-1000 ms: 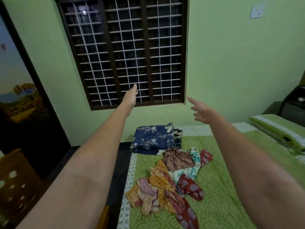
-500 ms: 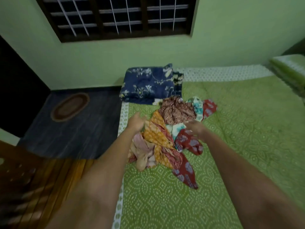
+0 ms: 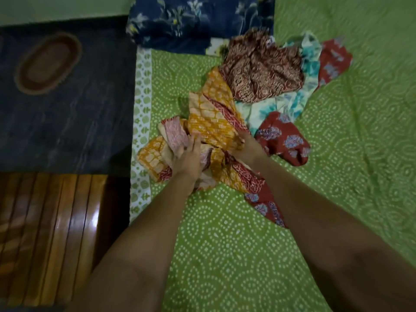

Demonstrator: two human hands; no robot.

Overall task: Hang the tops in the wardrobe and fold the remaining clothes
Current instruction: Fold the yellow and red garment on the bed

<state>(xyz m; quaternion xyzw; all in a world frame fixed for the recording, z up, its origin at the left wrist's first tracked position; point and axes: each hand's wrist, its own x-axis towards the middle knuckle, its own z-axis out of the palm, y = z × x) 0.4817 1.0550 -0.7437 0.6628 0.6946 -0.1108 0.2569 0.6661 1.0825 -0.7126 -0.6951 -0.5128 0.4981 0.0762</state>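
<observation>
A heap of loose clothes lies on the green dotted bedsheet (image 3: 225,244). An orange printed garment (image 3: 211,118) with a red border is nearest me, with a pink-and-beige cloth (image 3: 175,134) bunched at its left. My left hand (image 3: 188,156) grips that pink-and-beige cloth. My right hand (image 3: 246,147) digs into the orange garment, its fingers curled into the fabric and hidden. Behind them lie a brown patterned garment (image 3: 258,70), a white-and-teal one (image 3: 292,102) and a red floral one (image 3: 283,138).
A folded navy floral blanket (image 3: 191,21) sits at the bed's far left corner. Left of the bed is dark floor (image 3: 67,120) with an oval mat (image 3: 48,63). A glossy slatted wooden piece (image 3: 45,233) stands at the near left.
Both hands came down from in front of the window to the clothes heap and took hold of fabric. My view tilted down from the wall to the bed.
</observation>
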